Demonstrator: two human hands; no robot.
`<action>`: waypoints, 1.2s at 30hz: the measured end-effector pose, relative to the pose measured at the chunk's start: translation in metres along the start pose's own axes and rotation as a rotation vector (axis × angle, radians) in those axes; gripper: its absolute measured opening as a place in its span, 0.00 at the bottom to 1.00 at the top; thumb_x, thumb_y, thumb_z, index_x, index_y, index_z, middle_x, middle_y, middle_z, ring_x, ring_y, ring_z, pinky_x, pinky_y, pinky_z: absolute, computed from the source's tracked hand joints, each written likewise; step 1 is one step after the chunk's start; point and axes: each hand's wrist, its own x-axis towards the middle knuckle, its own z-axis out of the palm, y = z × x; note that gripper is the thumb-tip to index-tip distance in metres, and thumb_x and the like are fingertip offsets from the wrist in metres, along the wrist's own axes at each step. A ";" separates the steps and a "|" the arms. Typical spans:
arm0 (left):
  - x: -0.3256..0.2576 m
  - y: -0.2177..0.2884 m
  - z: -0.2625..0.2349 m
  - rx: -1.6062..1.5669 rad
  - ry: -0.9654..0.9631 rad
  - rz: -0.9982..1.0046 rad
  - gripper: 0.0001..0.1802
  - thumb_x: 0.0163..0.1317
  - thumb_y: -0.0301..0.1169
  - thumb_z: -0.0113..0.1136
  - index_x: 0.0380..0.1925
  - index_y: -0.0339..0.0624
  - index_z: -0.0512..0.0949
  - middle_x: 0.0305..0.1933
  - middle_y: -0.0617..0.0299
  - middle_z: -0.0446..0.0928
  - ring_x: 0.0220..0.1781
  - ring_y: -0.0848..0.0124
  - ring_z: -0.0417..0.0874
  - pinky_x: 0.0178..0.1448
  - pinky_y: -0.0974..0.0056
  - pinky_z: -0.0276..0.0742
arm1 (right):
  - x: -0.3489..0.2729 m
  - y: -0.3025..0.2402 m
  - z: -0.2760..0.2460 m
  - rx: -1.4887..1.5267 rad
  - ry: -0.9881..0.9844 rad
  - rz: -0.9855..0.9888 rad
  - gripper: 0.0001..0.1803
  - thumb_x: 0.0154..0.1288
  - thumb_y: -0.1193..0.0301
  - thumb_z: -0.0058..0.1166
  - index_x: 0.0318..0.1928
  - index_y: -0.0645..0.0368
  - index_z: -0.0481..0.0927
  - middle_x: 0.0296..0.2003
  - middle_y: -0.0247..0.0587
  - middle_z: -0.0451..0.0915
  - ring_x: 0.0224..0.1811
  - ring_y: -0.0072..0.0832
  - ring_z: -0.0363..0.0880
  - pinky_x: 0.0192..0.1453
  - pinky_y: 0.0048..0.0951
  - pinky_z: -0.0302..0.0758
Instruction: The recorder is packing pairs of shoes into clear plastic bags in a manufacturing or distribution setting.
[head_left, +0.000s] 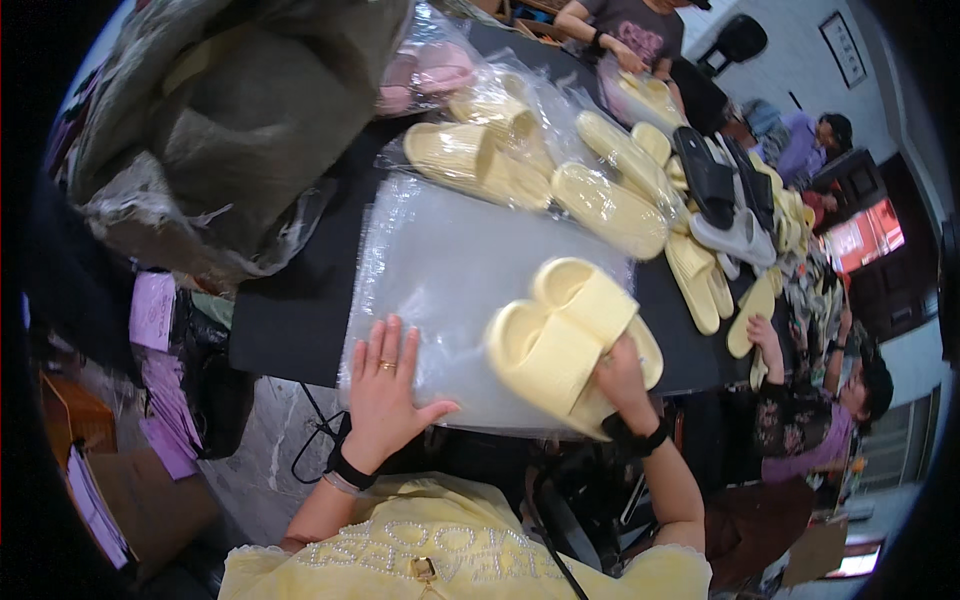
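Observation:
My left hand [386, 408] lies flat on a stack of clear plastic bags [440, 265], its fingers stretched out and a ring on one of them. Over the right part of the stack, my right hand [622, 380] grips a pair of pale yellow slide slippers [545, 350] held side by side. Its fingers are partly hidden by the slippers' straps. Just beyond the stack are yellow slippers [450, 160] in clear wrapping, and another wrapped yellow slipper [612, 210] beside them.
A large grey-brown sack [230, 130] bulges over the dark table [290, 330] at left. Pink slippers [430, 75] in wrapping lie at the back. Black slippers [705, 180] and loose yellow ones [692, 280] pile up at right. A co-worker's hand [768, 345] touches a slipper there.

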 end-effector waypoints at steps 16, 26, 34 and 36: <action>-0.003 0.008 0.001 0.174 -0.036 0.025 0.53 0.47 0.65 0.55 0.64 0.36 0.56 0.69 0.43 0.50 0.71 0.48 0.49 0.69 0.45 0.43 | -0.034 0.100 -0.167 -0.332 0.454 0.422 0.13 0.50 0.71 0.58 0.38 0.62 0.80 0.34 0.50 0.81 0.39 0.40 0.79 0.42 0.34 0.73; 0.001 0.009 0.002 0.192 -0.011 0.028 0.53 0.47 0.65 0.54 0.62 0.34 0.58 0.68 0.41 0.51 0.70 0.47 0.50 0.69 0.44 0.45 | 0.092 0.024 -0.137 0.670 0.698 0.104 0.18 0.61 0.72 0.50 0.51 0.63 0.71 0.37 0.31 0.73 0.37 0.18 0.71 0.40 0.20 0.68; -0.008 0.006 0.002 0.213 -0.019 0.049 0.52 0.47 0.66 0.53 0.59 0.32 0.61 0.66 0.38 0.55 0.68 0.44 0.54 0.66 0.41 0.46 | 0.094 -0.067 0.037 1.321 -0.815 0.080 0.19 0.70 0.64 0.42 0.56 0.60 0.69 0.47 0.37 0.75 0.40 0.20 0.76 0.44 0.24 0.73; -0.005 0.008 0.008 0.184 -0.008 0.072 0.50 0.48 0.65 0.53 0.59 0.33 0.62 0.65 0.38 0.57 0.67 0.44 0.56 0.66 0.41 0.48 | 0.103 -0.019 0.077 1.420 -0.898 0.287 0.19 0.70 0.64 0.41 0.57 0.60 0.68 0.48 0.38 0.75 0.38 0.20 0.76 0.43 0.23 0.74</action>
